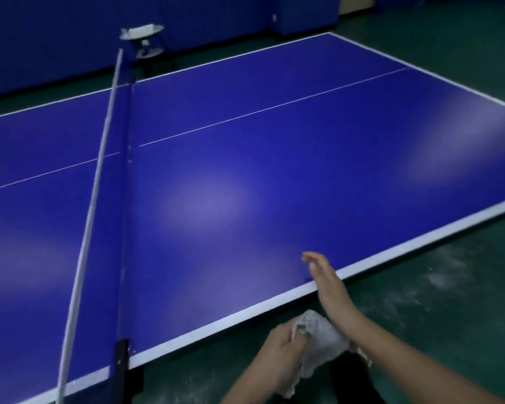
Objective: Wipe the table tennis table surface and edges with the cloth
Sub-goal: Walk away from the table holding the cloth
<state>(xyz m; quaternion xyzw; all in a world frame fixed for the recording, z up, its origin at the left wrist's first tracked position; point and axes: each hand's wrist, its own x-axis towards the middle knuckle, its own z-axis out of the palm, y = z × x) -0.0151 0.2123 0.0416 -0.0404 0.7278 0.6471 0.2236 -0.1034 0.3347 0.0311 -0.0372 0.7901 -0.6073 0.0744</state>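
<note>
Gripping cloth [325, 342], left fingers [289, 342] hang beside table [245, 176].

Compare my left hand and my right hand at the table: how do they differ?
The left hand grips the cloth with curled fingers; the right hand holds nothing, its fingers straight. The left hand is off the table, over the floor; the right hand is over the table's white edge. Both are bare, to the right of the net.

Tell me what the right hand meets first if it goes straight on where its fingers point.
The right hand looks to have a free way across the table top until the net, though its height is unclear.
</note>
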